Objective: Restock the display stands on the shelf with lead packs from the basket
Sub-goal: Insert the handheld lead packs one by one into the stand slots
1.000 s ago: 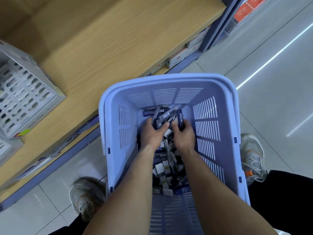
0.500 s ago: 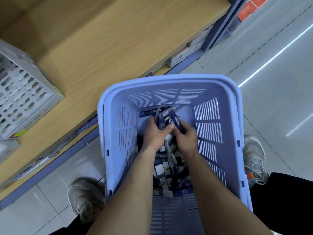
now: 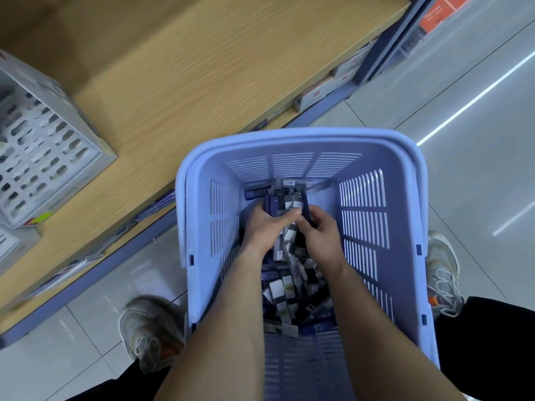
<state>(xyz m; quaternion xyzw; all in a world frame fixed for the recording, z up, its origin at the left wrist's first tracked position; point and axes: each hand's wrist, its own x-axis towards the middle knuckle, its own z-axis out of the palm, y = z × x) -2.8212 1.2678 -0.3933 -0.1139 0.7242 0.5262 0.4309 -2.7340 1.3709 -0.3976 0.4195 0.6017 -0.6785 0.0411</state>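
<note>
A light blue plastic basket [image 3: 405,215] stands on the floor in front of me, with several dark and white lead packs [image 3: 289,287] heaped in its bottom. Both my hands are deep inside it. My left hand [image 3: 265,227] grips a bunch of packs [image 3: 275,202] that stick up past its fingers. My right hand [image 3: 320,231] pinches a dark pack [image 3: 305,208] right beside that bunch. A grey display stand [image 3: 43,146] with rows of slots sits on the wooden shelf [image 3: 202,68] at the left.
A second stand [image 3: 11,244] shows at the left edge, below the first. White boxes [image 3: 315,95] sit on a lower shelf at the upper right. My two shoes [image 3: 150,331] flank the basket on the grey tiled floor [image 3: 463,96].
Both hands have closed in toward each other at the far end of the pile. The left hand has gathered more packs and the right has drawn a dark pack up against them.
</note>
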